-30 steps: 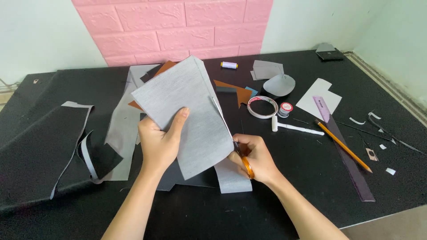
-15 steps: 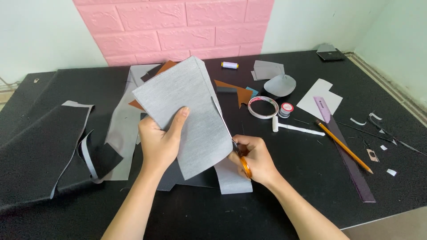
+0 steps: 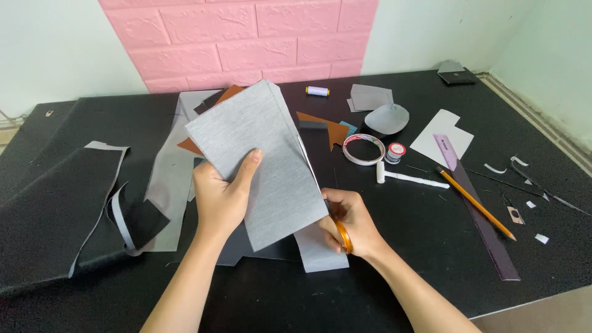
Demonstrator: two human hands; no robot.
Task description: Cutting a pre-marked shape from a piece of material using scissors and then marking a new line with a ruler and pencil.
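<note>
Scissors (image 3: 341,234) have crept further up the grey sheet (image 3: 262,160) since a second ago. My left hand (image 3: 223,197) pinches the sheet upright; my right hand (image 3: 348,222) is closed on the handles. Cutting underway; next, steady feeding along the edge.

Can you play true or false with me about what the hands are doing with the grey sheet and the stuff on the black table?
1. The left hand holds up a grey sheet. True.
2. The right hand holds a pencil. False: it grips scissors with orange handles at the sheet's right edge; the pencil lies on the black table.
3. A roll of tape lies on the table beyond the right hand. True.
4. The wall behind the table is all green. False: a pink brick panel covers part of it.
5. A small thread spool lies near the wall. True.
</note>
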